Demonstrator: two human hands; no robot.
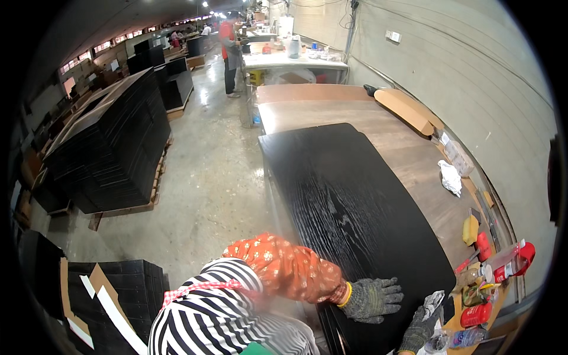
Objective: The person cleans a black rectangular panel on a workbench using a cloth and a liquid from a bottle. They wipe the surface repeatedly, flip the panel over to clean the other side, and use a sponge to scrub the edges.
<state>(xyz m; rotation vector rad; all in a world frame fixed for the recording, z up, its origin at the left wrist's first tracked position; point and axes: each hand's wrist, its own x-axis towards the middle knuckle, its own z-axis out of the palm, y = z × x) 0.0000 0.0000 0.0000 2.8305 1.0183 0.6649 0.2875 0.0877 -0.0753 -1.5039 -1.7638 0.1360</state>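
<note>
Head view, looking down over a striped top and an orange flowered sleeve: the left hand (371, 299), in a grey knit glove, lies flat and spread on the near end of a long black wood-grain panel (349, 207) that rests on the brown table (408, 154). The right hand (421, 329), gloved too, is closed around a crumpled pale cloth (435, 300) at the panel's near right corner. Red spray cans (513, 263), a yellow sponge (470, 229) and a white rag (451, 177) sit along the table's right edge. Stacked black panels (112, 148) stand on a pallet across the aisle.
</note>
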